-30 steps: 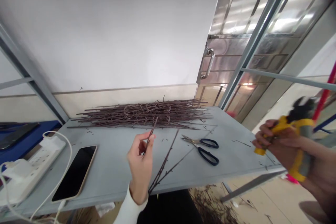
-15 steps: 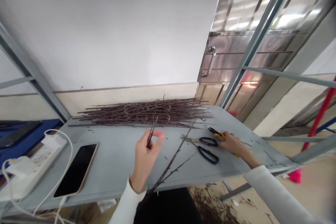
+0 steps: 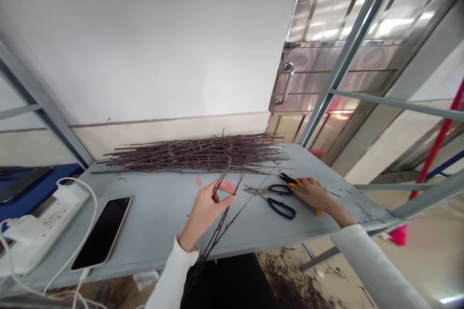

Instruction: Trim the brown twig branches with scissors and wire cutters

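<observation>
My left hand is closed in a pinch over the middle of the table, with thin brown twigs between its fingers. Their lower ends run down past the table's front edge toward my lap. Further right, my right hand is curled over the yellow handles of black-headed cutting pliers, which lie on the tabletop. Between the two hands rests a pair of scissors with dark blue handles, its blades pointing left and slightly apart.
A long heap of twigs lies along the table's back by the wall. On the left are a phone with a white cable and a power strip. Metal posts frame the table. Cut twigs litter the floor.
My left hand has moved right and now has a twig between thumb and fingertips as well. My right hand stays on the pliers. The whole view has shifted slightly.
</observation>
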Action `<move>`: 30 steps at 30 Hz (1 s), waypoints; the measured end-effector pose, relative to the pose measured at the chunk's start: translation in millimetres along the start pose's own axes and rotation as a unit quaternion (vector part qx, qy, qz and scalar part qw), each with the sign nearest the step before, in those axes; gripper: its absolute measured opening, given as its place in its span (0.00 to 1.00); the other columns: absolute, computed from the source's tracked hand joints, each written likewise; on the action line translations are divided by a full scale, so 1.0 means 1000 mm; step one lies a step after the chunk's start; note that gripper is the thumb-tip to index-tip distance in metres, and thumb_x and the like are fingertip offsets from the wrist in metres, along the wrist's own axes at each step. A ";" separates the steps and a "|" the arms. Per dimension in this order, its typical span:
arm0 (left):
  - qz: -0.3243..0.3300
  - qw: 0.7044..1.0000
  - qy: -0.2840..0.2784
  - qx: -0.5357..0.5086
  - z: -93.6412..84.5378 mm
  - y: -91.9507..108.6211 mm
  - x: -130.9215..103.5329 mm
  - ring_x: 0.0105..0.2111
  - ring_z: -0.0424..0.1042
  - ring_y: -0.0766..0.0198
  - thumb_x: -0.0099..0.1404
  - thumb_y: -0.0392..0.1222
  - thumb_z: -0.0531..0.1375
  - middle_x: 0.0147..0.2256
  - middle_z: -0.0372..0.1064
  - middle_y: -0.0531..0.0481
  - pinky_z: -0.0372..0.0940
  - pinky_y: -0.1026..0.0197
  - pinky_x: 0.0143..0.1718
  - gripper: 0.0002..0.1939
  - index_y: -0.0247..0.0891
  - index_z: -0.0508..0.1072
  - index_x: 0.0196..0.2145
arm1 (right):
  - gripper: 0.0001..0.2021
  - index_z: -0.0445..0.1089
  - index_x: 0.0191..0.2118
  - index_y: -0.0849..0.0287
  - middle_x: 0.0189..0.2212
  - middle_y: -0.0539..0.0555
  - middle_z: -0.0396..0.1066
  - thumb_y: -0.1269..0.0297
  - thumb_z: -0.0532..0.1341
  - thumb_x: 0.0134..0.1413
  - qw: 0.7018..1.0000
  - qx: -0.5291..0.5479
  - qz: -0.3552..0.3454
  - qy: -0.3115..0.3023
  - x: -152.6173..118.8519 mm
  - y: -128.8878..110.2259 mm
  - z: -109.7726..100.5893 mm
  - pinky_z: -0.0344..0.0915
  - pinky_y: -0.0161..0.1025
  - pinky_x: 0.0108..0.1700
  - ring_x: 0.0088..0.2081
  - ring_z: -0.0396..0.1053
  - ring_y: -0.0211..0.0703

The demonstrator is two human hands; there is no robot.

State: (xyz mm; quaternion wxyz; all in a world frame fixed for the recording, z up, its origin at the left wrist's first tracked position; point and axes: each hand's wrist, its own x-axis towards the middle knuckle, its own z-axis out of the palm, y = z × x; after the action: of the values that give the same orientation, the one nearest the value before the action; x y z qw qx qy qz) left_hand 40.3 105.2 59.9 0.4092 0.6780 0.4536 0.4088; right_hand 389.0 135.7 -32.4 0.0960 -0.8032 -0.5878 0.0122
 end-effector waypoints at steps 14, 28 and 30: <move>-0.029 0.995 0.054 -0.074 -0.008 0.005 -0.002 0.20 0.59 0.71 0.51 0.43 0.65 0.33 0.76 0.47 0.58 0.66 0.23 0.10 0.35 0.77 0.31 | 0.17 0.63 0.47 0.54 0.44 0.56 0.68 0.50 0.52 0.60 0.826 0.547 -0.129 -0.049 -0.149 -0.149 -0.037 0.67 0.43 0.48 0.45 0.68 0.45; -0.018 0.996 0.051 -0.074 -0.022 0.017 -0.014 0.26 0.67 0.68 0.56 0.41 0.62 0.37 0.75 0.48 0.62 0.65 0.28 0.10 0.37 0.74 0.37 | 0.16 0.68 0.37 0.57 0.28 0.51 0.71 0.48 0.59 0.54 0.701 0.656 -0.181 -0.214 -0.136 -0.208 -0.037 0.72 0.41 0.38 0.30 0.72 0.42; 0.003 0.997 0.061 -0.056 -0.026 0.018 -0.018 0.32 0.70 0.65 0.57 0.40 0.61 0.38 0.75 0.48 0.64 0.64 0.33 0.10 0.38 0.74 0.39 | 0.16 0.68 0.39 0.57 0.28 0.51 0.71 0.49 0.58 0.55 0.696 0.664 -0.182 -0.204 -0.135 -0.209 -0.040 0.72 0.42 0.38 0.30 0.73 0.42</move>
State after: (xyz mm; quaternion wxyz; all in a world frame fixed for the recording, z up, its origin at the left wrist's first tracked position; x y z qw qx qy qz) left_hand 17.2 88.6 81.8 0.4168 0.6293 0.4522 0.4751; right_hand 155.8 63.4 29.8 0.4822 -0.3860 -0.5673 0.5446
